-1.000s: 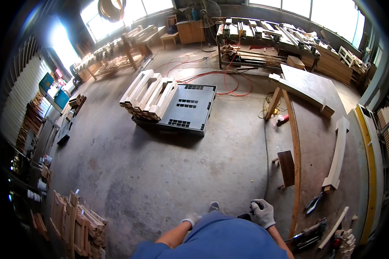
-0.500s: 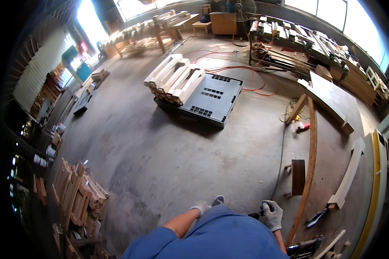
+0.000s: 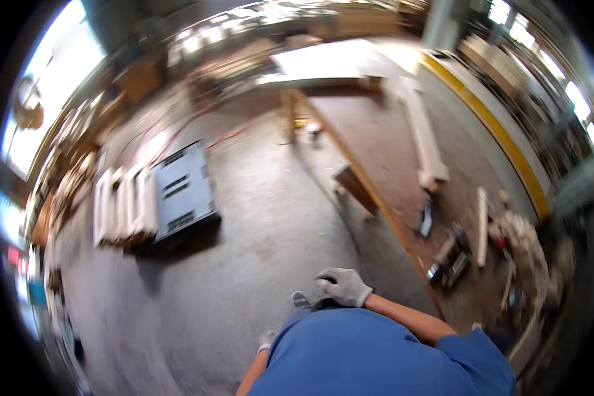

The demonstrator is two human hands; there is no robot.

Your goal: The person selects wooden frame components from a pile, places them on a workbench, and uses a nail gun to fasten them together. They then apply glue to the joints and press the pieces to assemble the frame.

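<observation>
My right hand (image 3: 345, 287), in a pale work glove, is in front of my waist near the workbench's wooden edge (image 3: 376, 204). Its fingers are curled around something dark that I cannot make out. My left hand (image 3: 266, 340), also gloved, hangs low at my left side; its fingers are mostly hidden. On the brown workbench top lie a pale shaped wooden piece (image 3: 421, 132), a dark-handled hand tool (image 3: 424, 218), a blurred black and metal tool (image 3: 450, 256) and a thin wooden stick (image 3: 482, 228).
A grey plastic pallet (image 3: 185, 188) carrying pale wooden frames (image 3: 125, 204) stands on the floor to the left. A small dark wooden stool (image 3: 356, 188) is beside the bench edge. Cables cross the floor. A yellow-edged beam (image 3: 488, 112) runs along the right.
My view has swung right, so the pallet has shifted left and the workbench is nearer the middle. My right hand has come in front of my waist, still curled.
</observation>
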